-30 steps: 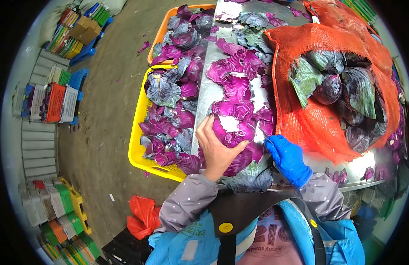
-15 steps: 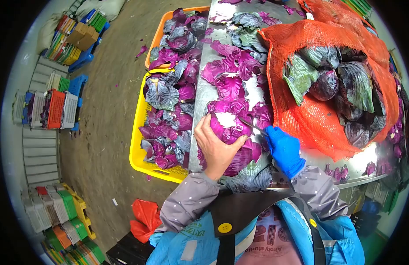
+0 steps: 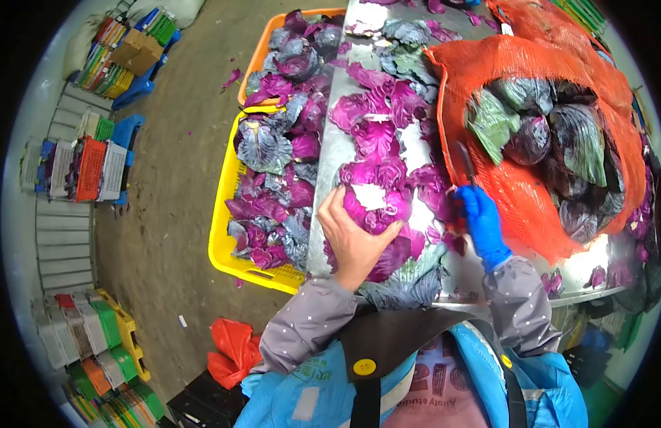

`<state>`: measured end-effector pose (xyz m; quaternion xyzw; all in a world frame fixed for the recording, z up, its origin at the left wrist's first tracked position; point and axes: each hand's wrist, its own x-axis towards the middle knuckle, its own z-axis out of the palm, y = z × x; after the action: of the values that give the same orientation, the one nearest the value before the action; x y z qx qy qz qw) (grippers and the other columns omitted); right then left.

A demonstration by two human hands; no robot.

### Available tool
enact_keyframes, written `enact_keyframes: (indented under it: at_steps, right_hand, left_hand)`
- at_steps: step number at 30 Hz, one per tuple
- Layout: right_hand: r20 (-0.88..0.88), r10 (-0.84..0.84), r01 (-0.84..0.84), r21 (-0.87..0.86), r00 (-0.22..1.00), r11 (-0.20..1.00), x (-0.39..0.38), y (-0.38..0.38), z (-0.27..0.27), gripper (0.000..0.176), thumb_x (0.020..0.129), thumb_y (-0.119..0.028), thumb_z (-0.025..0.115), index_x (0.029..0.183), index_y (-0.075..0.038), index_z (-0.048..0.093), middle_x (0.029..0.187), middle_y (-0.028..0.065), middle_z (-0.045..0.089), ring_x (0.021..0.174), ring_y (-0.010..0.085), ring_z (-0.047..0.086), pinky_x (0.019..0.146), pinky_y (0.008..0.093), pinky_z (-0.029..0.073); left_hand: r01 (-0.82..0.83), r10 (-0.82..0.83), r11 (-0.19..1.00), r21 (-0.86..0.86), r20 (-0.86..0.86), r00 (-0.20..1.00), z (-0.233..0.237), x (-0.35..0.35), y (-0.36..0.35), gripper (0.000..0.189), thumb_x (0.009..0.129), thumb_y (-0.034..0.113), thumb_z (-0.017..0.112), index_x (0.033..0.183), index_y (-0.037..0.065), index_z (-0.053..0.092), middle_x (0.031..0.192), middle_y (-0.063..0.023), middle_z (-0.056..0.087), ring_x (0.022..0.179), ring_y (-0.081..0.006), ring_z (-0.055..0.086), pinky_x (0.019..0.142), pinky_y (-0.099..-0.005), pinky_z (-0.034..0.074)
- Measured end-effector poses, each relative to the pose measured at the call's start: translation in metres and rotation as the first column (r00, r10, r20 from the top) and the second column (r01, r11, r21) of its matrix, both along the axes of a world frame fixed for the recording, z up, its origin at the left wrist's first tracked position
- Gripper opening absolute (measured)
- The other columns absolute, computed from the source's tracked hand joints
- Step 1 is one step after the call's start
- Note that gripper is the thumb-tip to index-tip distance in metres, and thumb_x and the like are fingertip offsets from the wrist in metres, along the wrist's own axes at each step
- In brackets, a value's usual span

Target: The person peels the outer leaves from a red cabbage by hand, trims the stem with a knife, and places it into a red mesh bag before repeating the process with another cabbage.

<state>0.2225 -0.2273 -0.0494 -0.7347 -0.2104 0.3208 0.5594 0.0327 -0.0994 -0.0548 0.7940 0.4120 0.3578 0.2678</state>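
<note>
A red cabbage, purple with a pale cut patch, rests on the metal table beneath my bare left hand. Thumb and fingers curve round its near side. In its blue glove, my right hand is closed on a knife, whose blade points away from me beside the mesh sack, apart from the cabbage. Loose purple leaves lie beyond and around the cabbage. Grey-green outer leaves lie at the table's near edge.
An orange mesh sack of whole cabbages stands open on the right of the table. Left of the table are a yellow crate and an orange crate, both full of leaves. Stacked crates line the far left.
My right hand has drawn the knife away from the cabbage, to the right, and the blade now points forward. My left hand stays on the cabbage. The view has shifted slightly.
</note>
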Motion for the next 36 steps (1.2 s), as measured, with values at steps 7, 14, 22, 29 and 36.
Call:
enact_keyframes:
  at_steps: [7, 14, 22, 29, 36]
  right_hand:
    - [0.369, 0.365, -0.339, -0.133, 0.855, 0.931, -0.024, 0.055, 0.025, 0.043, 0.08, -0.034, 0.072, 0.109, -0.004, 0.062, 0.091, 0.0138, 0.064, 0.081, 0.0249, 0.063, 0.073, 0.0362, 0.049]
    - [0.64, 0.455, -0.397, -0.246, 0.619, 0.885, -0.013, 0.062, 0.018, 0.022, 0.083, -0.025, 0.065, 0.1, -0.011, 0.066, 0.086, 0.0155, 0.062, 0.072, 0.0329, 0.061, 0.063, 0.0405, 0.048]
    - [0.333, 0.209, -0.206, -0.044, 0.919, 0.978, 0.04, 0.055, -0.056, 0.022, 0.086, -0.008, 0.056, 0.107, -0.003, 0.057, 0.091, 0.0196, 0.064, 0.08, 0.0284, 0.065, 0.071, 0.0388, 0.049]
    - [0.573, 0.444, -0.327, -0.301, 0.689, 0.896, -0.011, 0.023, 0.03, 0.033, 0.09, -0.03, 0.06, 0.117, -0.012, 0.057, 0.1, 0.0154, 0.065, 0.09, 0.0352, 0.063, 0.073, 0.0408, 0.051]
    - [0.735, 0.52, -0.288, -0.434, 0.435, 0.854, -0.013, -0.005, 0.016, 0.021, 0.088, -0.028, 0.059, 0.105, -0.016, 0.061, 0.081, 0.0105, 0.061, 0.071, 0.0323, 0.062, 0.057, 0.0423, 0.046]
  left_hand:
    - [0.02, -0.02, 1.0, 0.001, -0.027, 0.999, 0.001, 0.0, 0.004, 0.1, 0.056, 0.033, 0.088, 0.131, -0.002, 0.032, 0.122, -0.0201, 0.035, 0.119, -0.0374, 0.036, 0.102, -0.0485, 0.031]
    - [0.044, -0.043, 0.999, 0.018, -0.047, 0.998, 0.005, 0.002, 0.007, 0.099, 0.055, 0.033, 0.088, 0.13, -0.003, 0.034, 0.122, -0.0198, 0.036, 0.118, -0.0369, 0.037, 0.101, -0.0485, 0.032]
    - [0.042, -0.042, 0.999, -0.022, 0.014, 0.999, -0.002, -0.002, 0.013, 0.098, 0.056, 0.028, 0.087, 0.131, -0.002, 0.033, 0.121, -0.0192, 0.035, 0.117, -0.0352, 0.038, 0.101, -0.0473, 0.032]
    - [0.058, -0.057, 0.997, -0.048, 0.027, 0.998, 0.001, -0.001, 0.013, 0.096, 0.057, 0.024, 0.087, 0.132, -0.001, 0.031, 0.121, -0.0186, 0.034, 0.118, -0.0338, 0.037, 0.102, -0.0456, 0.032]
    - [0.042, -0.041, 0.997, -0.067, 0.005, 0.999, 0.004, 0.002, 0.014, 0.095, 0.058, 0.025, 0.087, 0.131, -0.001, 0.032, 0.12, -0.0183, 0.035, 0.118, -0.034, 0.037, 0.102, -0.0455, 0.032]
